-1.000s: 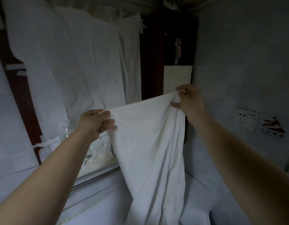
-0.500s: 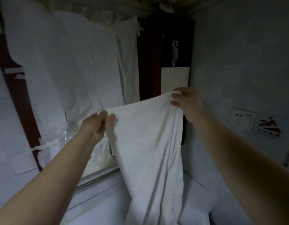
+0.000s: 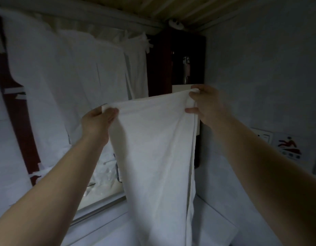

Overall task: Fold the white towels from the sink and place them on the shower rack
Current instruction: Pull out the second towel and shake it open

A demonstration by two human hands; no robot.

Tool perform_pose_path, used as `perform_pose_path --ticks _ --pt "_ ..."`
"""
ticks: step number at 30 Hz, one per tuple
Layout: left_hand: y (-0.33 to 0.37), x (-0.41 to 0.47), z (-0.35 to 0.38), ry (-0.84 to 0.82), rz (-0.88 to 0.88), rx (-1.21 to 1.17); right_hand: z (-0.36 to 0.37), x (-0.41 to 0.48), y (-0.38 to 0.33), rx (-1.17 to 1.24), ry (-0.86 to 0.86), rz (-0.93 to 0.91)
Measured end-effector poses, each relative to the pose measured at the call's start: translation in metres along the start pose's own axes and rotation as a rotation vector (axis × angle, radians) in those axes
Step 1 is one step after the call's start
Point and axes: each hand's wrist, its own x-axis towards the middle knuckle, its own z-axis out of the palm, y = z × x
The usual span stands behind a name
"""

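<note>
No legible lettering, brand or number found. One sign (image 3: 290, 148) noted at the right of the frame, on the wall (image 3: 260, 71) just beside a socket plate (image 3: 262, 137): red pictogram of a slipping figure. Small marks beneath it, too blurred to read.

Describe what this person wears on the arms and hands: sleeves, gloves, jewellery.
Nothing shows: the left hand and right hand are bare, without gloves, visible rings or a watch. The left forearm and right forearm are bare too, with no sleeve in view.
</note>
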Motion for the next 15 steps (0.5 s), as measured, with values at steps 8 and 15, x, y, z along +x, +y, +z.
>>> perform_pose_path --ticks 8,15 --pt "0.087 0.010 0.034 -0.171 0.159 -0.050 0.021 0.008 -0.055 0.071 0.012 -0.260" --pt "0.066 -0.001 0.030 -0.089 0.200 0.020 0.017 0.010 -0.052 0.042 0.025 -0.241"
